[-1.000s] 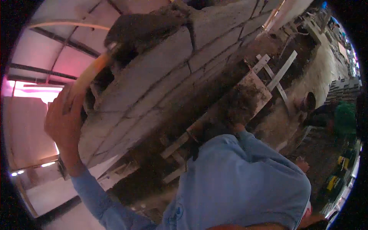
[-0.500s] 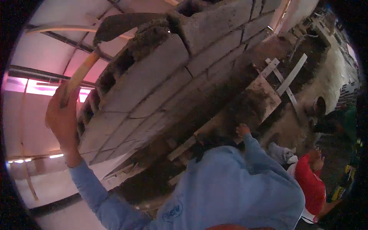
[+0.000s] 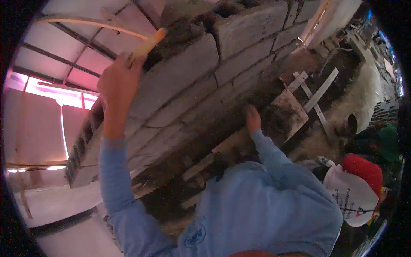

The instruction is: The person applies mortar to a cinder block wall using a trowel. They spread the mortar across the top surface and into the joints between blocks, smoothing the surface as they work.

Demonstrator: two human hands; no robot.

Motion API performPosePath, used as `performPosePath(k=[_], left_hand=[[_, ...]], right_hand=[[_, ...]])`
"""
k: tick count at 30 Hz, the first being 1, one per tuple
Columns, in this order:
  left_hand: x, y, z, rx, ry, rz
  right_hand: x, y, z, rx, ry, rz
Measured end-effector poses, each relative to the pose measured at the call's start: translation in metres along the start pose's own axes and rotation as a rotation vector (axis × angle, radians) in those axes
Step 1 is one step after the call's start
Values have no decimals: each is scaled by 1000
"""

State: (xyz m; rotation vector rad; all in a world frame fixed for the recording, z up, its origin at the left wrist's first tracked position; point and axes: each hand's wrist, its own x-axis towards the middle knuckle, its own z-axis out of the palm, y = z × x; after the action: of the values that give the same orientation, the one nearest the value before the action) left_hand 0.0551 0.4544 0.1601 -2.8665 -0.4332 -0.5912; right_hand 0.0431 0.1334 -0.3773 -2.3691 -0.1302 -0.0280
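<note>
My left hand [image 3: 120, 88] is closed around the wooden handle [image 3: 147, 45] of a trowel, held at the top of a grey concrete block wall [image 3: 175, 77]. The trowel's blade [image 3: 177, 12] is tilted up over the dark mortar [image 3: 182, 38] on the upper course and is hard to make out against it. Lower down, my right hand [image 3: 253, 118] reaches out in front of the wall's lower part with fingers extended and nothing visible in them. Beside it lies a board [image 3: 293, 105] bearing dark mortar.
Crossed wooden slats [image 3: 314, 92] stand beyond the board. At the right, close by, is a person in a red and white cap [image 3: 357, 186]; something green [image 3: 387, 137] shows behind. A round dark container [image 3: 351, 124] sits on the ground. Pale sheeting on a frame [image 3: 38, 124] lines the left.
My left hand has moved right with the trowel, bringing it to the wall's top and turning the blade. My right hand has lifted toward the wall. The person in red has shifted.
</note>
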Motion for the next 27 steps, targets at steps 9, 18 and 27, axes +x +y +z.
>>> performPosePath(k=[9,18,27], left_hand=[[25,-25,27,-220,39,180],[28,-93,12,-236,68,65],[12,-65,-5,-141,0,259]], right_hand=[[175,-366,-146,902,1025,-84],[236,-405,-149,999,1238,-19],[245,-397,-113,713,1189,29]])
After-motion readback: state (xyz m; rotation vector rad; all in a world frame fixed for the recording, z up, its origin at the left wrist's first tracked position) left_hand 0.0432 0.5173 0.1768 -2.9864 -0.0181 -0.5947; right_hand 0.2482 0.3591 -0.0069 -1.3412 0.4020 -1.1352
